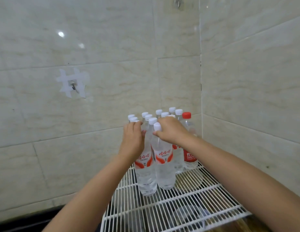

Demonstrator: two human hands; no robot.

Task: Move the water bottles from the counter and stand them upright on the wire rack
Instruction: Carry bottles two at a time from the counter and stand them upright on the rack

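My left hand [132,138] and right hand [171,131] each grip a bottle neck in the bottles [160,158] cluster on rack [187,206]. Risk: a nudge topples neighbours; wire footing's unstable.

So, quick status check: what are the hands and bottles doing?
Both hands on bottle tops: left, right. Bottles upright on rack. Front of rack free.
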